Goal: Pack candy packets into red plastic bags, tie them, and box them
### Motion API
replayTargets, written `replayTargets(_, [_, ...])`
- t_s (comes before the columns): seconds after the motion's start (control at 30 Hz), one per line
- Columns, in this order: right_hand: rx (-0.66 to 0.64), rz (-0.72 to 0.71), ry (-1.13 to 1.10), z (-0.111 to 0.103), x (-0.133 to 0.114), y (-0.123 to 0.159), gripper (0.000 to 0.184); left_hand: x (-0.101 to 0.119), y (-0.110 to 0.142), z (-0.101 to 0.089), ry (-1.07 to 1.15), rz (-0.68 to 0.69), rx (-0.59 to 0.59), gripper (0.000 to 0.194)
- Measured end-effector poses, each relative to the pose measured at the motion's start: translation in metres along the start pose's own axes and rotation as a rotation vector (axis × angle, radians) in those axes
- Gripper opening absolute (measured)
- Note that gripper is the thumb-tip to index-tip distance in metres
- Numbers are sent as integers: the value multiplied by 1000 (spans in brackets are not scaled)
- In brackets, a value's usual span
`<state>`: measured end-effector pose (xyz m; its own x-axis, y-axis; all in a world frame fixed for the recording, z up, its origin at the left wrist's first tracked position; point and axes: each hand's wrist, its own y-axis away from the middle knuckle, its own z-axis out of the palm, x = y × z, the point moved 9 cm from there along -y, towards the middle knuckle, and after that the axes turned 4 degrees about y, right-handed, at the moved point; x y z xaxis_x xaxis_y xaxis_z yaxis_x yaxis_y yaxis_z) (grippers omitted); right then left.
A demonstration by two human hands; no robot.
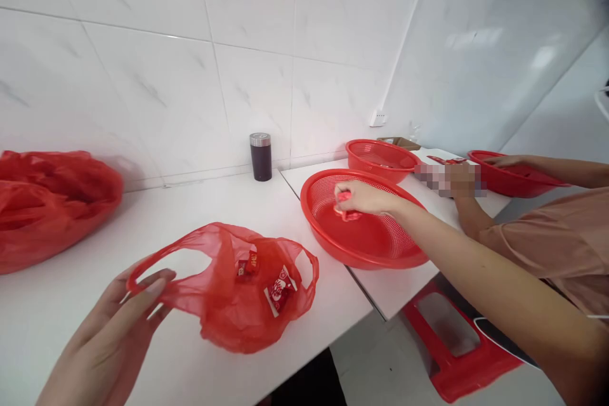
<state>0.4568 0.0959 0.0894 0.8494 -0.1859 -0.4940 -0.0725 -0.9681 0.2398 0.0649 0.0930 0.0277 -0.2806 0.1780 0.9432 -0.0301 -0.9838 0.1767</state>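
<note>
My left hand (pixel 121 314) pinches one handle of a thin red plastic bag (pixel 228 323), stretching that handle out to the left. Inside the bag lie a small red-and-white wrapped packet (pixel 280 292) and another small red packet (pixel 248 264). Over on the right, my right hand (pixel 361 196) reaches into a red plastic basket (pixel 413 257) with perforated walls. Its fingers are closed around small red packets (pixel 349 206), partly hidden by the hand; their exact kind and number are unclear.
A dark tumbler (pixel 261 158) stands by the tiled wall. A bulky red bag (pixel 57 216) lies far left. A second red basket (pixel 380 158) sits behind mine. At right, a co-worker's arm (pixel 561 171) reaches into another red basket (pixel 523 185). A red stool (pixel 476 374) is below.
</note>
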Motion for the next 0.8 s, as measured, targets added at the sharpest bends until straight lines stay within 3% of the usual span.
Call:
replayTargets(0.07, [31,-224,-200,13,-58,7,9,1,2,7,69,-8,-12,23])
replayTargets(0.13, [-37,-421,-349,42,-109,16,15,1,4,16,124,-56,-40,19])
replayTargets(0.2, [-101,-549,-265,74,-144,25,35,8,5,23,163,-56,-74,12])
replayTargets(0.27, [-63,-615,-25,95,-160,31,54,22,7,24,178,-7,-104,8])
replayTargets(0.33, [31,-610,239,102,-161,35,59,38,9,21,192,45,-126,7])
replayTargets(0.4, [60,-502,438,104,-148,36,56,50,11,12,182,88,-137,6])
replayTargets(0.47, [-61,-351,519,109,-126,38,60,61,13,0,126,143,-126,12])
replayTargets(0.57, [-365,-201,402,116,-103,50,60,68,14,-16,-66,168,-136,20])
replayTargets(0.6, [-401,-196,327,109,-105,54,55,68,14,-19,-156,165,-157,22])
replayTargets(0.63, [-355,-212,234,94,-113,55,48,70,14,-21,-248,166,-177,25])
replayTargets(0.67, [-224,-250,121,69,-124,54,39,73,14,-22,-327,177,-190,28])
replayTargets(0.77, [388,-450,-292,-26,-158,67,18,90,14,-25,-413,250,-169,47])
replayTargets(0.8, [487,-499,-385,-44,-165,72,14,97,14,-24,-412,269,-162,52])
